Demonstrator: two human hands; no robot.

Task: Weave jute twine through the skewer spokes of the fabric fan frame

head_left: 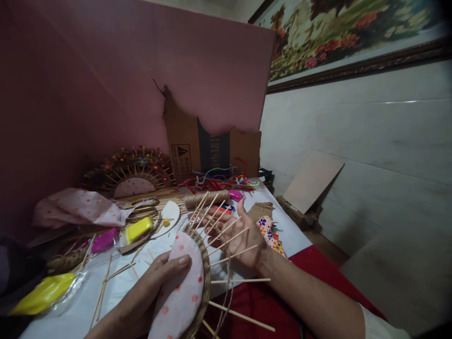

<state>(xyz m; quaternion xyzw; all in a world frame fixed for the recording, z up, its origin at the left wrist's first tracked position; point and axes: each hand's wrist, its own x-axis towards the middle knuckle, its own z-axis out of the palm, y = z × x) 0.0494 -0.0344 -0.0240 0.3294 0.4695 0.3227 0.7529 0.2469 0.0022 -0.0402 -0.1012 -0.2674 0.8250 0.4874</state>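
Note:
My left hand (160, 273) is closed on a half-round piece (187, 282) covered in white cloth with small red paw prints, its thumb flat on the front. Brown twine is woven along the curved edge, and thin wooden sticks (235, 261) fan out from it. My right hand (243, 242) is beyond the sticks, palm up with its fingers stretched and apart, and some fingers are partly hidden by the sticks. A loose strand of twine (229, 273) hangs down across the sticks, near the right palm.
Behind stand a decorated fan-shaped piece (134, 186) and torn cardboard (183, 150). Around lie a twine roll (212, 197), colourful fuzzy stems (219, 181), yellow packets (45, 293), a magenta packet (105, 240), scissors (143, 203) and flowered cloth (270, 233). A red cloth (318, 273) covers the near right side.

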